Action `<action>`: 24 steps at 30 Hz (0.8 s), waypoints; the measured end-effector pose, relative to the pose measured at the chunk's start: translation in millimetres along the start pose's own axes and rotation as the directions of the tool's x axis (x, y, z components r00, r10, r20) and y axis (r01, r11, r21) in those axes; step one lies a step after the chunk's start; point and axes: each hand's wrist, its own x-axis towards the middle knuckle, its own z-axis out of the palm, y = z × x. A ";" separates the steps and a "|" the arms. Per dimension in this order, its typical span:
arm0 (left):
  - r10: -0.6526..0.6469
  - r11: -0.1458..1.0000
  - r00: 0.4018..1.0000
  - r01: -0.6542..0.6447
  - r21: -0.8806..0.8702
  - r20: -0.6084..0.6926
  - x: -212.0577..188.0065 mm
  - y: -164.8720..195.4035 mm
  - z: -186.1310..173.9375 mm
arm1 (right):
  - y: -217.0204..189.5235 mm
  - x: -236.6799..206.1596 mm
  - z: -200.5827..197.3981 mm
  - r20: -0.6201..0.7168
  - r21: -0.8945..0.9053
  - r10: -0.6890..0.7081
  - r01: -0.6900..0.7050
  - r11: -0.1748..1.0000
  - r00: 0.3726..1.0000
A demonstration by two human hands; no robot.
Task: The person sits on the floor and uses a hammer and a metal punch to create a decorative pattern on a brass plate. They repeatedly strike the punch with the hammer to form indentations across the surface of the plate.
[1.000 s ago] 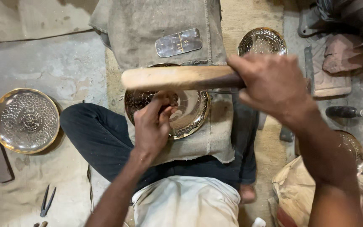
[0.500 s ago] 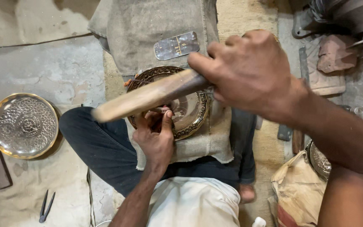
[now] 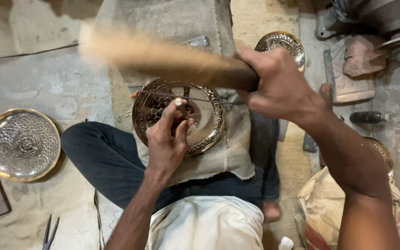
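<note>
Risk first, as I read it from my seat: the wooden mallet (image 3: 163,58) is raised and blurred with motion above the engraved metal plate (image 3: 179,115), and the left hand (image 3: 167,139) sits right under it. A blow landing off the head of the small punch (image 3: 180,106) could catch the thumb or knuckles, or glance and score the pattern. The plate lies only on burlap cloth (image 3: 228,153) over the lap, so I judge it could slide or tip under a skewed strike.

Pose next. My left forearm comes up from the near edge, and the left fingers (image 3: 165,118) pinch the punch upright on the plate's middle, thumb pressed against it. The right hand (image 3: 278,85) is further off and higher, fingers wrapped tight round the mallet's dark handle end, wrist bent, the head pointing left.

A second patterned plate (image 3: 21,144) lies on the floor at the left, well apart, and a third small one (image 3: 281,44) at the far right.
</note>
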 end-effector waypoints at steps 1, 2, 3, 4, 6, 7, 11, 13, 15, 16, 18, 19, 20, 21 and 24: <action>0.001 1.000 1.000 -0.001 -0.002 -0.001 0.5 1.4 0.1 | 2.3 -2.3 1.0 0.043 -0.185 0.000 0.008 0.983 0.999; 0.004 1.000 1.000 -0.004 -0.005 -0.002 0.8 2.4 0.1 | 3.8 -4.9 1.8 0.084 -0.363 0.008 0.023 0.931 0.996; 0.001 1.000 1.000 -0.001 -0.002 0.011 1.6 3.0 0.0 | 4.7 -7.6 2.6 0.122 -0.529 0.023 0.045 0.848 0.992; 0.000 1.000 1.000 0.000 0.001 0.023 3.2 2.7 -0.2 | 5.6 -10.7 3.1 0.070 -0.413 0.005 0.024 0.910 0.998; -0.006 1.000 0.998 0.006 0.000 0.055 5.1 2.4 -1.5 | 8.1 -17.9 3.9 -0.033 -0.157 -0.006 0.001 0.988 0.999; -0.009 1.000 0.997 0.010 -0.004 0.075 6.2 1.9 -3.2 | 9.1 -23.1 5.8 0.001 -0.276 0.048 -0.046 0.960 0.999; -0.019 0.996 0.975 0.000 0.086 0.221 15.8 0.1 -7.1 | 19.2 -44.5 17.4 -0.023 -0.151 0.179 -0.180 0.972 0.984; 0.054 0.998 0.964 -0.058 0.009 0.261 18.5 0.8 -10.9 | 24.9 -54.8 24.9 -0.112 0.087 0.157 -0.147 0.985 0.981; 0.108 0.994 0.956 -0.098 -0.052 0.272 20.4 1.5 -14.1 | 25.0 -66.2 35.3 -0.248 0.172 0.065 -0.023 0.985 0.967; 0.128 0.991 0.954 -0.112 -0.074 0.272 22.3 1.3 -15.1 | 23.7 -70.8 40.8 -0.262 0.217 0.098 -0.041 0.975 0.960; 0.135 0.989 0.950 -0.115 -0.088 0.281 23.5 2.1 -16.1 | 21.0 -79.4 46.8 -0.276 0.304 0.171 -0.083 0.949 0.946; 0.124 0.991 0.948 -0.106 -0.078 0.294 24.3 2.7 -16.8 | 20.5 -82.4 48.0 -0.276 0.267 0.189 -0.114 0.957 0.942; 0.110 0.993 0.946 -0.094 -0.067 0.305 24.5 3.9 -17.3 | 20.3 -85.3 48.7 -0.274 0.229 0.206 -0.144 0.963 0.939; 0.109 0.994 0.937 -0.101 -0.041 0.333 26.7 4.7 -17.5 | 21.0 -87.6 48.9 -0.276 0.190 0.218 -0.169 0.967 0.936; 0.104 0.993 0.892 -0.118 0.004 0.441 37.3 9.6 -19.6 | 28.4 -94.9 50.8 -0.337 -0.015 0.165 -0.181 0.983 0.927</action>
